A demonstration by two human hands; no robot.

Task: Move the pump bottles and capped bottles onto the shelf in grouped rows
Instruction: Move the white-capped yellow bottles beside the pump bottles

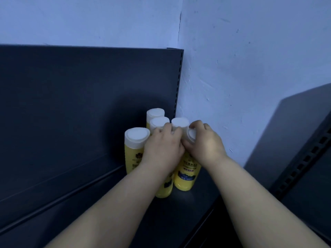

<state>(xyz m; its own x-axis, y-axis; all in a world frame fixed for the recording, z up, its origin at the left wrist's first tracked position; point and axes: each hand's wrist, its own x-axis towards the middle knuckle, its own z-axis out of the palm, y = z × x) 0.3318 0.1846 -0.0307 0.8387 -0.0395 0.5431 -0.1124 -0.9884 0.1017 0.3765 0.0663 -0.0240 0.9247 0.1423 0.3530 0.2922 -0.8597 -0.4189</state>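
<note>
The left hand [162, 149] and right hand [204, 142] are each curling around a white-capped yellow plastic bottle [186, 176] on the dark metal shelf [188, 208]; probably best keeping both upright, snug together.

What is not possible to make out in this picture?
Head view:
- Middle front bottle: cap hidden under left hand; its grip unclear.
- Front right bottle, held by right hand: label print too small, blurred.
- Rear bottles: bodies hidden behind hands and front bottles.
- Shelf: left part cut off by frame edge.
</note>
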